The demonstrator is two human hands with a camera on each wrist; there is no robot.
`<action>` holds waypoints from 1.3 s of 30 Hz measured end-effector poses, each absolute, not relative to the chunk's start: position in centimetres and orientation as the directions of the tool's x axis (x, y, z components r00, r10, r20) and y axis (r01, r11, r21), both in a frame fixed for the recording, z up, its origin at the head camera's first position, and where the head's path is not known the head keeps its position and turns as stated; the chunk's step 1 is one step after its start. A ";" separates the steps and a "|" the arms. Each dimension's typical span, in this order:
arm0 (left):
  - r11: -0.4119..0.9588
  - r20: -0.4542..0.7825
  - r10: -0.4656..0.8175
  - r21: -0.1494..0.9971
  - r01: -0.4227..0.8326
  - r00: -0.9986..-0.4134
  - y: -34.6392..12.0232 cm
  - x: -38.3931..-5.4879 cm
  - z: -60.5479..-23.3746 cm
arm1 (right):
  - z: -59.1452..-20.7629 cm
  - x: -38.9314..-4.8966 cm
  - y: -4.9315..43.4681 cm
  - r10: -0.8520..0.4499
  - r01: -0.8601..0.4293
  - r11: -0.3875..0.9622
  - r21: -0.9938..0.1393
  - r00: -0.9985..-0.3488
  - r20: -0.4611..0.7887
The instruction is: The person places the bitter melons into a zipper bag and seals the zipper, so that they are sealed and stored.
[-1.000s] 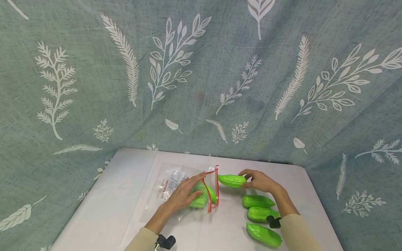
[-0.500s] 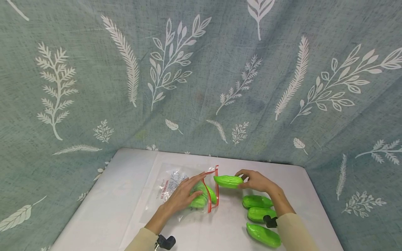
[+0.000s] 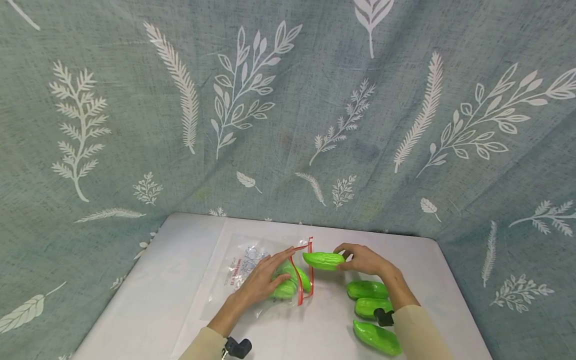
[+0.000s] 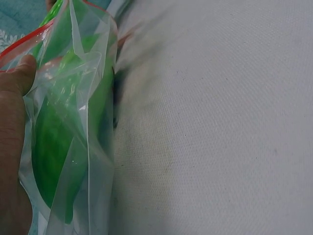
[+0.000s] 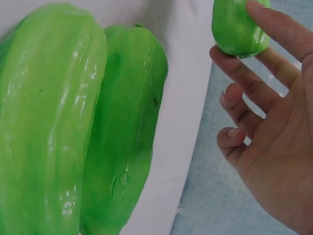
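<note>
A clear zip bag (image 3: 234, 295) with red edging lies on the table, its mouth facing right. Inside it are green bitter melons (image 3: 284, 289), partly hidden by plastic and hand. My left hand (image 3: 261, 280) rests over the bag, fingers extended towards the red rim; in the left wrist view the thumb (image 4: 24, 73) touches the plastic. With thumb and fingertips, my right hand (image 3: 362, 259) pinches one end of a ridged bitter melon (image 3: 323, 260). Its pointed tip overlaps the bag's mouth in the head view.
Several more bitter melons (image 3: 377, 337) lie in a column at the right, below my right forearm. A white-covered table (image 3: 148, 300) bears everything, and a blue-green leaf-patterned cloth (image 3: 288, 125) hangs behind and at the sides.
My right hand has moved left with the bitter melon, bringing its tip past the bag's right red edge. My left hand and the bag look unchanged.
</note>
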State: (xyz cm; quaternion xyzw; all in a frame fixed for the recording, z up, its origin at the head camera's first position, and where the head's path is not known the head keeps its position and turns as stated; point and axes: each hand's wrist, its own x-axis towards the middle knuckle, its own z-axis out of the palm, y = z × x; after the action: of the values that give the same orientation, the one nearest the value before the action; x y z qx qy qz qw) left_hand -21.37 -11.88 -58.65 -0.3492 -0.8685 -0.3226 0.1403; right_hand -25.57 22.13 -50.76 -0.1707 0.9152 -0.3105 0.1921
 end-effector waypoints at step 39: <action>0.547 0.480 0.506 0.464 0.697 -0.717 -11.6 -21.2 -58.4 | -50.7 -25.5 19.5 -0.418 -0.188 0.790 -0.584 -0.862 -0.288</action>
State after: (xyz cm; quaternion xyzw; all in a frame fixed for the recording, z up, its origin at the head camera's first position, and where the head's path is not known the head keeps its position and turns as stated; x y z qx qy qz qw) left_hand -21.22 -11.63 -58.44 -0.3467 -0.8673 -0.3258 0.1463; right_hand -25.51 19.51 -50.65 -0.1640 0.9234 -0.2795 0.2057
